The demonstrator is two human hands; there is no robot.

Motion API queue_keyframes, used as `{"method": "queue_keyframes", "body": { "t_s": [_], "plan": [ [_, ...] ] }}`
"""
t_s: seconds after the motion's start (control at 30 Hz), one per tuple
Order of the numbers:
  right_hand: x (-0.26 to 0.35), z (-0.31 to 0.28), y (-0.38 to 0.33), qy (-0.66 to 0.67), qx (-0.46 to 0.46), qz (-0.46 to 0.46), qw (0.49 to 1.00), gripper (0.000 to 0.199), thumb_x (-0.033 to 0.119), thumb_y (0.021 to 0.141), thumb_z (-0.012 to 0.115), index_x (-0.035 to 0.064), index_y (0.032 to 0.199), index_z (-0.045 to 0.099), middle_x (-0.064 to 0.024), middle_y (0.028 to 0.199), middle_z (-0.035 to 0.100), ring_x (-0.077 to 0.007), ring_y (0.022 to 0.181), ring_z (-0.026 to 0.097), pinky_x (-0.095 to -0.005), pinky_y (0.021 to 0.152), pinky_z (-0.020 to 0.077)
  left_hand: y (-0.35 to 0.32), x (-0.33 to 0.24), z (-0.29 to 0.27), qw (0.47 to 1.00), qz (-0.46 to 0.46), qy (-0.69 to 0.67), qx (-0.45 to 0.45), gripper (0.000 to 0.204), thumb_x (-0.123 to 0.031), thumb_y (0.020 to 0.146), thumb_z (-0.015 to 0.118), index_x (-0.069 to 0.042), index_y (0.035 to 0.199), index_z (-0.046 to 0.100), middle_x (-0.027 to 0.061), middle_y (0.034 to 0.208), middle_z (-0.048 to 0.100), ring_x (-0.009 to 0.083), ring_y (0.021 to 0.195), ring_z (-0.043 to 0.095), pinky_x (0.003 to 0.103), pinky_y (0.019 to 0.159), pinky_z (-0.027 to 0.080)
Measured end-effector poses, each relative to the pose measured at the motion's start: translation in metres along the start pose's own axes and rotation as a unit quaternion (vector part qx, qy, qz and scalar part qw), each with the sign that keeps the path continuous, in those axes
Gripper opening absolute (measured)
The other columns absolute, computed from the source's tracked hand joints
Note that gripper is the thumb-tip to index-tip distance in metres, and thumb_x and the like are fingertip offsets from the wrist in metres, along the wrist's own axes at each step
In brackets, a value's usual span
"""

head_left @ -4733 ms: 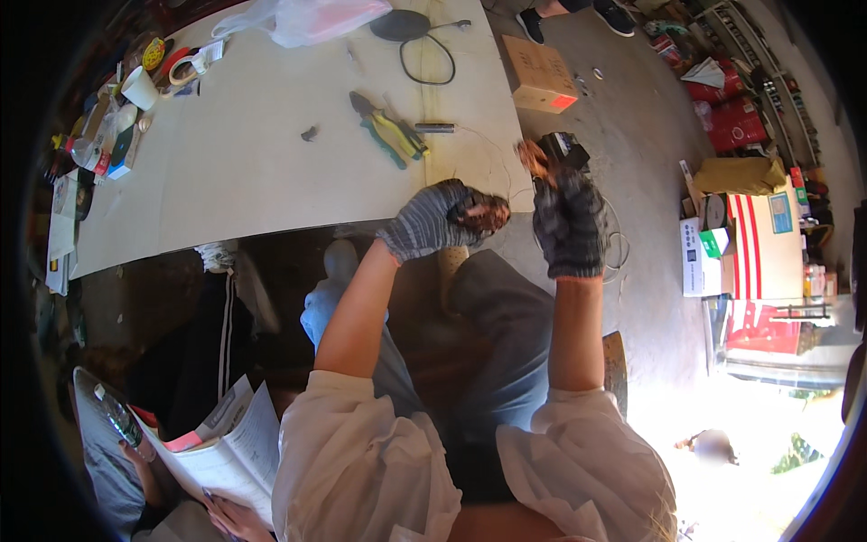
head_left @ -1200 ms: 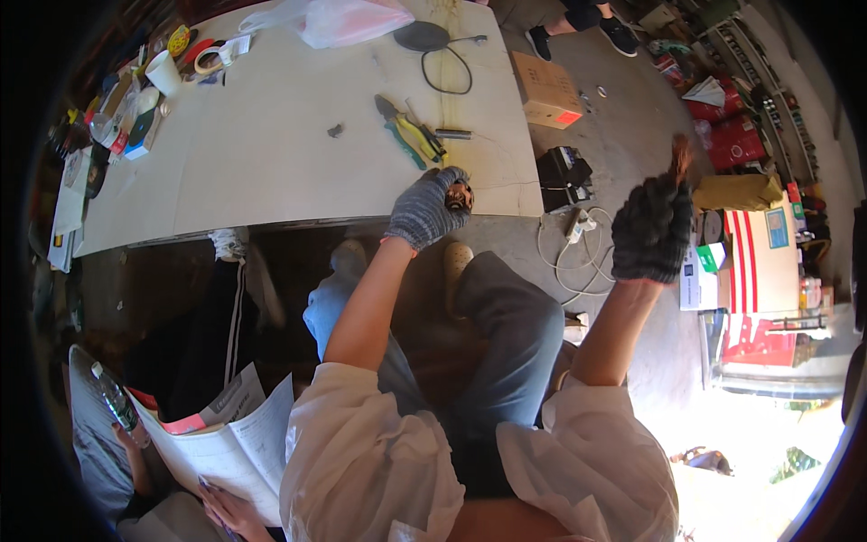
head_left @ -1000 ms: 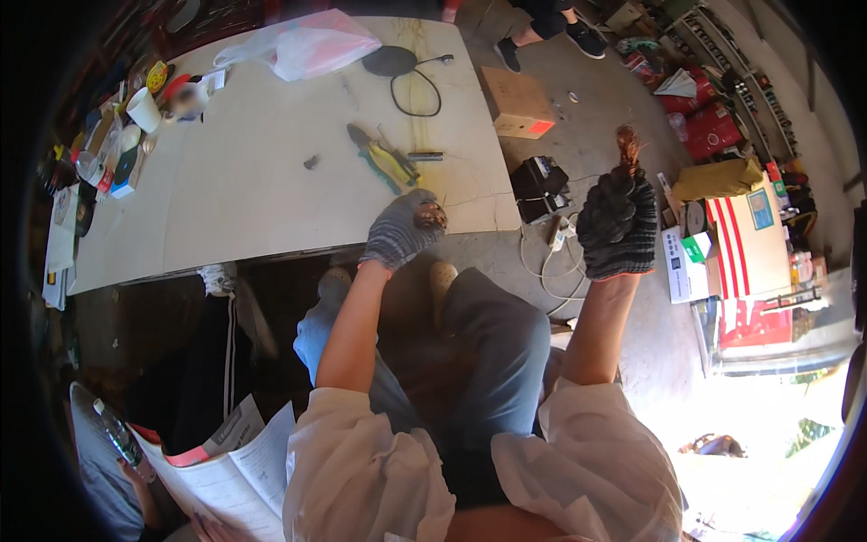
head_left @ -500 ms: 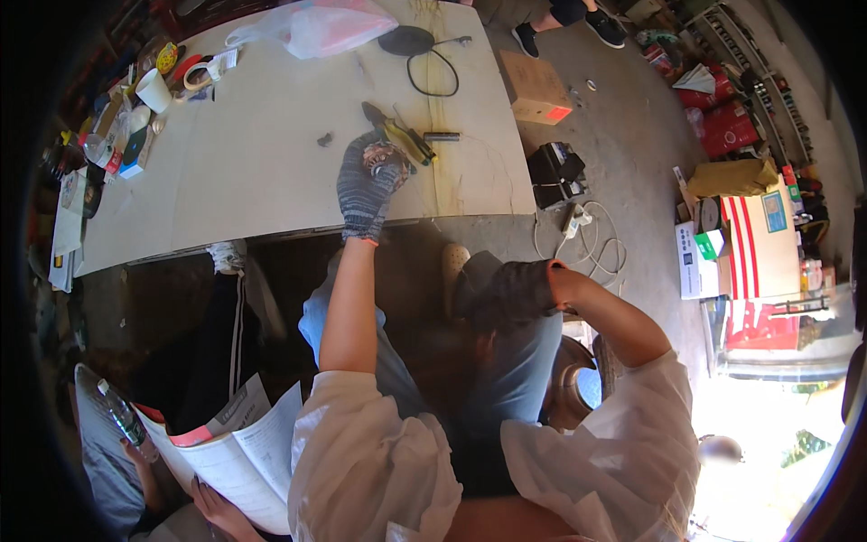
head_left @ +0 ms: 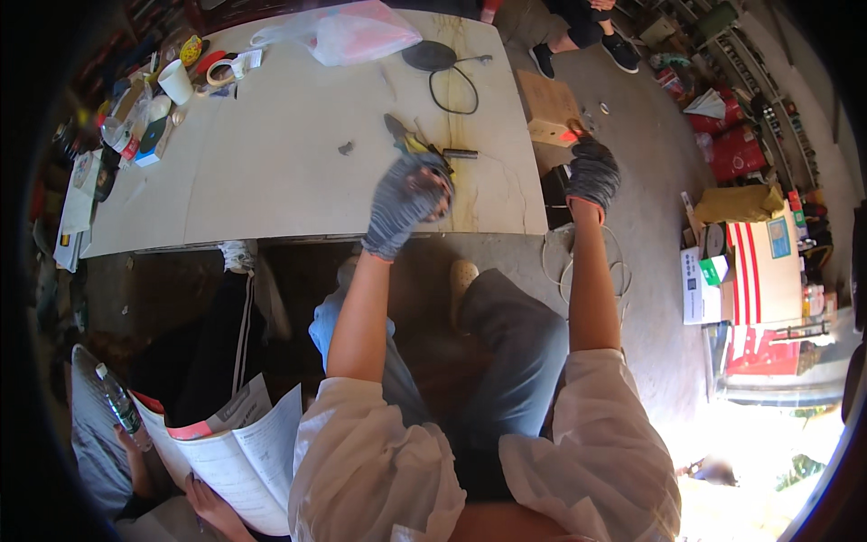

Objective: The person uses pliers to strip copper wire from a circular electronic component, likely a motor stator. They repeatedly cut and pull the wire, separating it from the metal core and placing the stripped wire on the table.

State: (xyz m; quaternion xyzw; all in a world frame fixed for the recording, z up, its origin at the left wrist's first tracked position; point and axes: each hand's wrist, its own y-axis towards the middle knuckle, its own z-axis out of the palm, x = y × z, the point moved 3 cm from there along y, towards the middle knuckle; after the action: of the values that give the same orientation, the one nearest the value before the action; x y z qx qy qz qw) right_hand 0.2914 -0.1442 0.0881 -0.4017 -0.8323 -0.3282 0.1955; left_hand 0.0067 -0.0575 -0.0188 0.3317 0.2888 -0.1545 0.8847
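Pale worktable (head_left: 271,181), one yellow-handled pliers (head_left: 406,144) under left hand (head_left: 405,200), grip unclear; right hand (head_left: 591,173) clenched.

A pair of pliers (head_left: 404,142) with yellow-green handles lies flat on the pale desk (head_left: 271,172), just above the middle of the frame, slanting from upper left to lower right. Its lower end is hidden under a grey-gloved hand. Just to its right lies a short dark rod-like piece (head_left: 459,154), near the desk's front edge.
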Motion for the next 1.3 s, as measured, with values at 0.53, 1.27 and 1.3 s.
{"method": "queue_keyframes", "body": {
  "t_s": [0.53,1.27,1.3],
  "plan": [
    [0.022,-0.065,-0.111,-0.008,0.595,-0.361,0.718,0.015,0.019,0.070,0.067,0.0043,0.075,0.067,-0.0149,0.068,0.063,-0.0261,0.065,0.062,-0.0333,0.058,0.0492,-0.007,-0.004,-0.016,0.969,-0.086,0.164,-0.164,0.041,-0.006,0.072,0.068,0.002,0.109,0.054,0.0065,0.098,0.060,0.0142,0.087,0.059,0.027,0.078,0.049],
    [0.050,-0.033,-0.107,0.336,0.671,0.035,0.660,0.021,0.024,0.087,0.057,0.0060,0.076,0.056,-0.0014,0.060,0.052,-0.0090,0.047,0.049,-0.0217,0.042,0.0380,-0.012,0.002,-0.012,0.965,-0.173,0.177,-0.081,0.045,-0.010,0.071,0.072,-0.001,0.110,0.055,0.0059,0.097,0.062,0.0151,0.089,0.058,0.029,0.080,0.049],
    [0.041,-0.030,-0.108,0.242,0.620,-0.085,0.741,0.019,0.023,0.086,0.058,0.0051,0.078,0.057,-0.0021,0.061,0.054,-0.0100,0.047,0.050,-0.0225,0.043,0.0396,-0.012,0.004,-0.019,0.966,-0.130,0.208,-0.082,0.046,-0.011,0.069,0.073,-0.001,0.111,0.055,0.0059,0.099,0.061,0.0156,0.090,0.058,0.029,0.082,0.048]
  ]
}}
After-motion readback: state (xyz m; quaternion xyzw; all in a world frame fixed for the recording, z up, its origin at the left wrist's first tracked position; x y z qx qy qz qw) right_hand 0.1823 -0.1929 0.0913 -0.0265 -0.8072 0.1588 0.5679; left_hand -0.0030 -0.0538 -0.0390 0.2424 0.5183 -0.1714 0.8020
